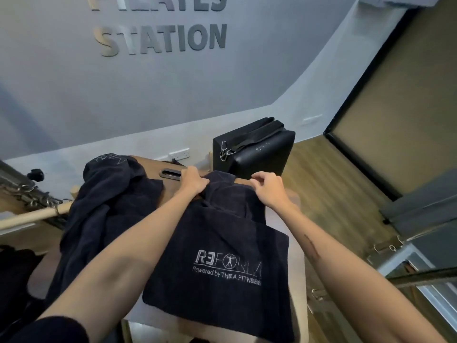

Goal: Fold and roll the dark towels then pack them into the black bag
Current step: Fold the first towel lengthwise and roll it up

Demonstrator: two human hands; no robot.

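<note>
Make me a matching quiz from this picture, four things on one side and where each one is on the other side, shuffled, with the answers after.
Things:
1. dark towel with the white logo
2. crumpled dark towel heap
3. black box-shaped bag with a strap
4. pale wooden bar

Places:
A. far end of the table, beyond both hands
B. sticking out at the left, past the heap
C. spread in the middle, its far edge held by the left hand and right hand
D. left of the spread towel

Pairs: 1-C, 2-D, 3-A, 4-B
</note>
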